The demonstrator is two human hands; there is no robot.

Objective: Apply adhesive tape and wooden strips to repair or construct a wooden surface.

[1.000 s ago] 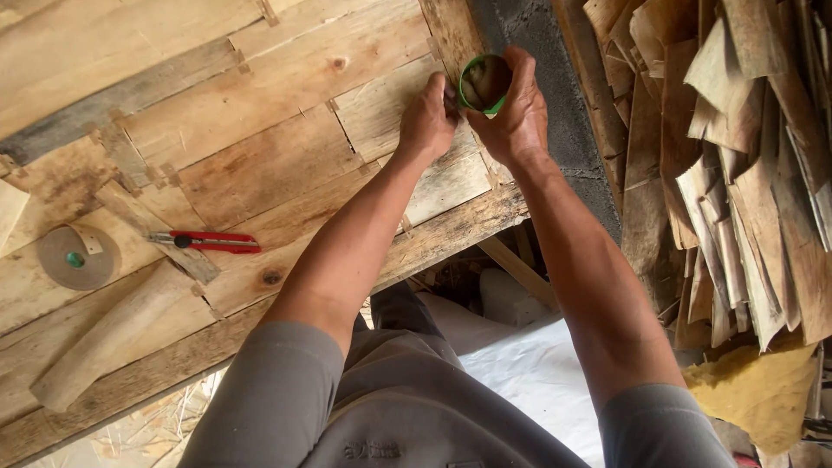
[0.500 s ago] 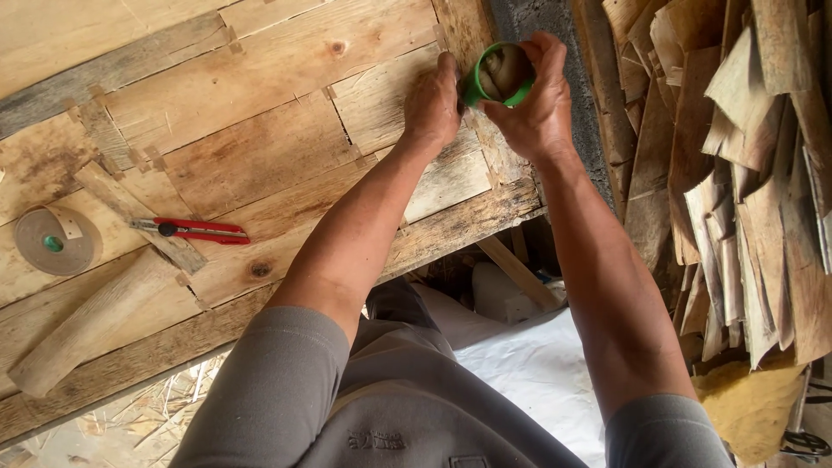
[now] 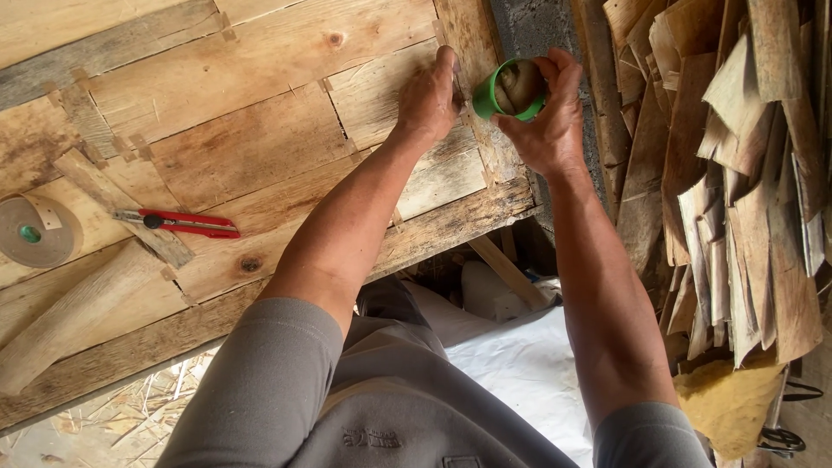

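Observation:
My right hand grips a small green roll of tape at the right edge of a rough wooden workbench, with fingers through its core. My left hand presses flat on a thin veneer sheet on the bench, just left of the roll, fingertips on a strip that runs from the roll. Both forearms reach up from grey sleeves.
A red utility knife lies on the bench at left. A large brown tape roll with a green core sits at the far left edge. A stack of thin wood veneer strips fills the right side. White sheet lies below.
The view has shifted so the bench sits lower left in frame. My hands stay together at the bench's right edge, the right one turning the green roll slightly.

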